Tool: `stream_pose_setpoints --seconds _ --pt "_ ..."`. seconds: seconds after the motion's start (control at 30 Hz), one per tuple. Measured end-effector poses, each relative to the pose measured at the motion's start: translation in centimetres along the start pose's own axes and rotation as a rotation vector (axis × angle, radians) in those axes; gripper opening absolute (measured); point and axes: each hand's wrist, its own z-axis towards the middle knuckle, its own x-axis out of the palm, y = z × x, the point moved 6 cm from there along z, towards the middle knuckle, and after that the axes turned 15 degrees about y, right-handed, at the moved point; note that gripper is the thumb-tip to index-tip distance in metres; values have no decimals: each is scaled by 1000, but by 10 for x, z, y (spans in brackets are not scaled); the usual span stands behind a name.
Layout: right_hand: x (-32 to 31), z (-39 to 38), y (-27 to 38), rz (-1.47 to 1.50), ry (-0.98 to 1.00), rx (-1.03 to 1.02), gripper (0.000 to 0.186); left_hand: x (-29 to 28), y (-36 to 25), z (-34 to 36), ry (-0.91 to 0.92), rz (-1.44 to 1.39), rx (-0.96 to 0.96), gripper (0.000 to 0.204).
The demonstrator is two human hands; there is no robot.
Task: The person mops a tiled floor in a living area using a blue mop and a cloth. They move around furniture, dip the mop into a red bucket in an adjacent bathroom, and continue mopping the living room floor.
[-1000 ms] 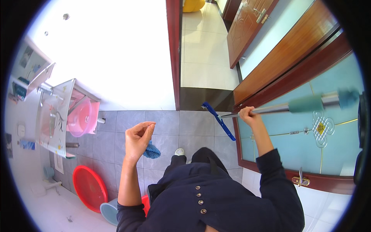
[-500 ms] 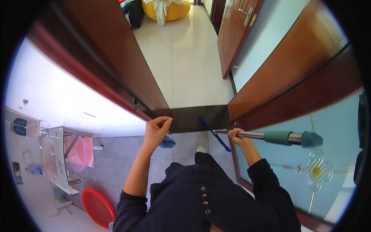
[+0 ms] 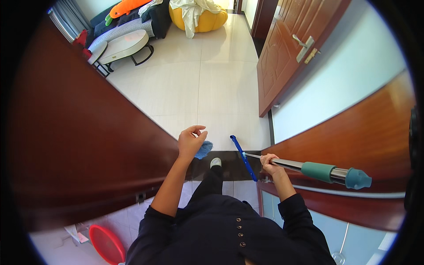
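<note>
My left hand [image 3: 191, 143] is at centre, fingers curled, with a fluffy blue cloth [image 3: 204, 150] hanging behind it, apparently in its grasp. My right hand [image 3: 270, 162] grips the steel pole [image 3: 289, 165] of a mop, which slants to the right with teal sleeves at its upper end. The pole's lower end joins a bare blue mop frame [image 3: 249, 166] over the dark threshold [image 3: 234, 174], right of the cloth. Part of my left hand's grip is hidden.
Wooden jambs [image 3: 88, 145] flank me. Ahead are a tiled floor [image 3: 176, 88], oval coffee table [image 3: 123, 44], sofa [image 3: 154, 24], yellow beanbag [image 3: 198, 20] and open brown door [image 3: 278, 62] on the right. A red basin [image 3: 106, 245] lies behind at lower left.
I have moved forward into the doorway, and more of the living room shows. Both hands, with cloth and mop, have come along; the washbasin area has mostly left view.
</note>
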Motion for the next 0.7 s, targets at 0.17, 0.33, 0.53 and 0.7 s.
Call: stream_pose_setpoints --seconds 0.17,0.33,0.53,0.7 --pt "73 84 6 -72 -69 -26 34 12 -3 104 84 -134 21 14" --pt "146 175 23 -40 12 47 32 52 -50 185 373 -113 183 14" --pt "222 310 78 -99 212 84 35 63 -157 256 713 194 435 65" --pt "256 396 86 -377 77 1 31 83 -213 331 751 260 509 86"
